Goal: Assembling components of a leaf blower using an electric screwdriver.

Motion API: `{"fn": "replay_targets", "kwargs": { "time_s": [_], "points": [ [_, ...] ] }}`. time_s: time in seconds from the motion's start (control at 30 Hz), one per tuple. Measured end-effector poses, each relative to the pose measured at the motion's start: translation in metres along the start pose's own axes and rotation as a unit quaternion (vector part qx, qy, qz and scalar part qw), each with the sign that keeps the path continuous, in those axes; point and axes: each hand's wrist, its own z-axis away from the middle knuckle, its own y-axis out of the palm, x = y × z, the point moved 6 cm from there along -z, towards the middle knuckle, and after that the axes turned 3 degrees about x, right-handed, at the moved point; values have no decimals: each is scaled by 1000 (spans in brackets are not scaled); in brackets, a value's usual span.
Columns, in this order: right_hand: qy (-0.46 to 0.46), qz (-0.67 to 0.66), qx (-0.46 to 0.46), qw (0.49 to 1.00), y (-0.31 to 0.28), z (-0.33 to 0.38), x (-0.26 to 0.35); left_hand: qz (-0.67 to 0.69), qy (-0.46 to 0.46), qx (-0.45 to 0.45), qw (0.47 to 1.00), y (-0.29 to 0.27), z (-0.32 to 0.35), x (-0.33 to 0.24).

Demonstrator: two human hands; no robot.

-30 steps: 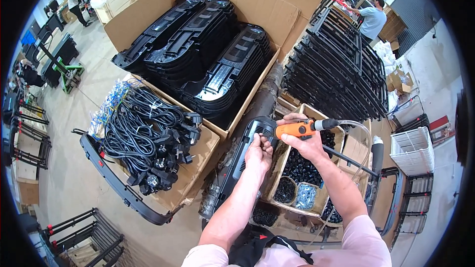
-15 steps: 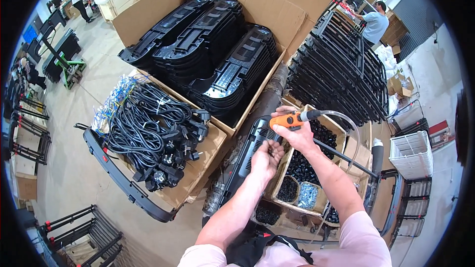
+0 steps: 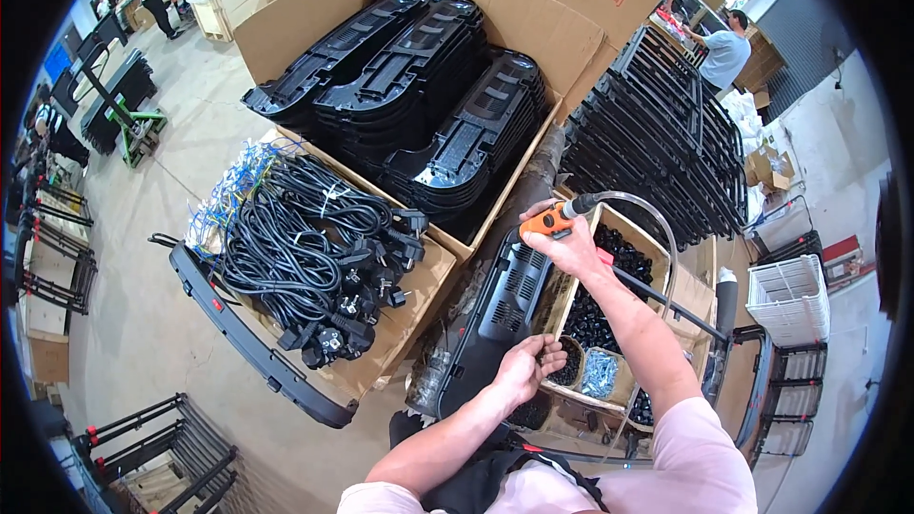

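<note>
Orange driver [image 3: 546,220] sits gripped in our right hand [image 3: 569,246]; left hand [image 3: 523,367] seemingly pinches 1 screw above the black panel [image 3: 500,300].

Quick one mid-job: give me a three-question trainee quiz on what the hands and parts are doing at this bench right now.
1. True or false: the right hand grips an orange power screwdriver with a hose attached.
2. Where is the left hand? A) on the coiled black cables B) at the small container of screws, beside the long black vented panel C) in the big cardboard box of black shells
3. Fill in: the cables lie on a flat ____ box.

Key: 1 true; 2 B; 3 cardboard.
</note>
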Motion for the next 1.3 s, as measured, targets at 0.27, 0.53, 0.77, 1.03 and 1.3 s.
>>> {"fn": "replay_targets", "kwargs": {
  "time_s": [0.27, 0.53, 0.77, 1.03, 1.3],
  "points": [
    [43, -6, -10, 999, -2, 5, -10, -93, -37, -13, 995, -34, 39, 21],
    [20, 57, -28, 998, 15, 10, -3, -109, -50, -18, 993, -48, 67, 19],
    [26, 33, -120, 992, -7, 14, -25, -165, -5, -12, 986, -48, 61, 10],
    [-46, -116, -144, 982, -81, 107, 30, -266, -87, -42, 959, -47, 50, 60],
    [-10, -173, -240, 955, -178, 242, -30, -510, -149, -87, 843, -74, 10, 122]
  ]
}}
